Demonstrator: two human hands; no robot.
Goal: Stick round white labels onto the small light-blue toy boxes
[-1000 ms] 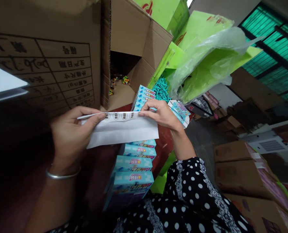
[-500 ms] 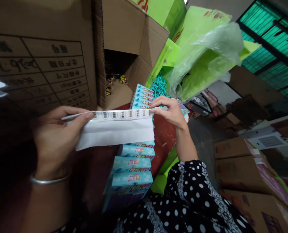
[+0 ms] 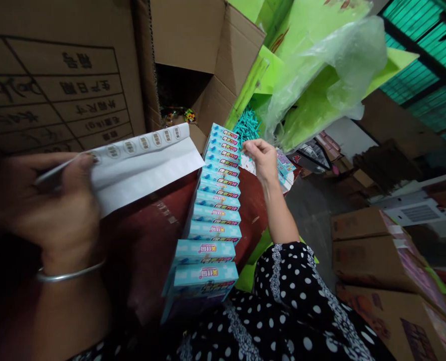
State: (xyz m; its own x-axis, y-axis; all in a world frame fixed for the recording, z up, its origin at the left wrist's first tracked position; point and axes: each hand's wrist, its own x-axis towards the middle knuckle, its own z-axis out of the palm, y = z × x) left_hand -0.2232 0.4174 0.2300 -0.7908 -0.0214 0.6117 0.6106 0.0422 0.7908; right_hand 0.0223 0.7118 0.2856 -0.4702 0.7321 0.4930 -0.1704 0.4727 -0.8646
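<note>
My left hand (image 3: 62, 205) pinches a white sticker sheet (image 3: 147, 173) by its left end. A row of small round printed stickers (image 3: 143, 143) runs along the sheet's upper edge. Over the right side of the boxes, my right hand (image 3: 262, 159) is apart from the sheet, thumb and fingertips pressed together on a small round sticker that hardly shows at the fingertips. Below and between the hands, a long row of light blue printed boxes (image 3: 217, 215) stands packed face to face on a dark red table (image 3: 162, 210).
Behind the boxes lie many teal sticks (image 3: 248, 125) near green board sheets (image 3: 279, 75) and clear plastic (image 3: 358, 65). An opened cardboard carton (image 3: 188, 35) with small colourful pieces stands at the back left, beside a larger printed carton (image 3: 68, 25). Cartons (image 3: 361, 250) are stacked on the right.
My right hand has come off the sheet's right end, and the end sticker there is gone. My left hand has moved left with the sheet, which now tilts, uncovering more boxes.
</note>
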